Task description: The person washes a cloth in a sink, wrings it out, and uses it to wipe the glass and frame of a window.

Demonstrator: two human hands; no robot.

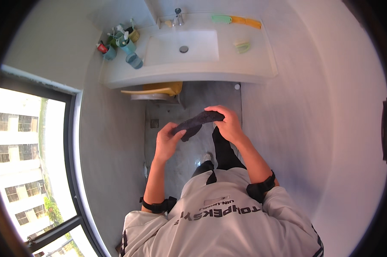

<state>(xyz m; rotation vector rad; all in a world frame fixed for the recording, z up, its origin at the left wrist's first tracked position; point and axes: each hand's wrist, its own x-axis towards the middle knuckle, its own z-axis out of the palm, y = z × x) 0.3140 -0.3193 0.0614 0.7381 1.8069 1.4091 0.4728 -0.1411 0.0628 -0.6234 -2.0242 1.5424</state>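
A dark cloth (199, 119) is stretched between my two hands above the grey floor, in front of the washbasin. My left hand (168, 139) grips its left end, thumb on top. At the right end, my right hand (227, 120) pinches the cloth between thumb and fingers. Part of the cloth hangs down below the middle, nearer my left hand. The cloth's exact kind cannot be told.
Ahead is a white sink (196, 57) with a metal faucet (179, 17). Cups with toothbrushes (126, 45) stand at its left; brushes (241, 46) lie at its right. A yellow basin (163, 89) is underneath. A window (32, 154) is at the left.
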